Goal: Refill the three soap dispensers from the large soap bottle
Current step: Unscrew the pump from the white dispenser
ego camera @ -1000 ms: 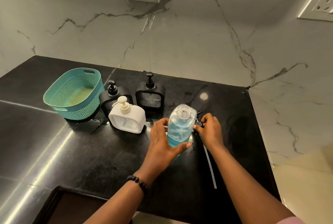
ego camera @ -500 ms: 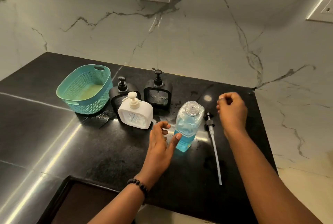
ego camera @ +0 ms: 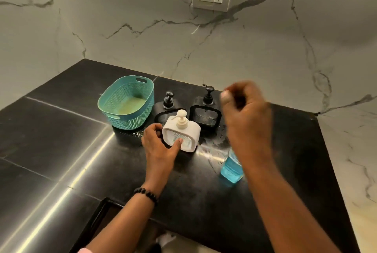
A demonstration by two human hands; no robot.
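Since half a second ago, left hand [ego camera: 161, 146] has left the large soap bottle [ego camera: 231, 168] and gone to the white dispenser [ego camera: 182, 133]; right hand [ego camera: 245, 118] has risen off the counter and come nearer the camera. Head view, hidden parts: right hand is motion-blurred and covers the bottle's neck and upper body, so only the lower body shows, right of the white dispenser. Left black dispenser [ego camera: 169, 103] is largely hidden behind the white one; its pump head shows. Contents: bottle holds blue liquid in its visible lower part. Right black dispenser [ego camera: 206, 117] stands at far centre, fill level not readable. Teal basket [ego camera: 127, 103] at far left, pale base visible, nothing else made out inside. All stand on the black countertop [ego camera: 61, 140]. Hands: left hand grips the white dispenser, thumb on its front face, fingers curled round its left side. Right hand raised, fingers curled in, grasping nothing visible.
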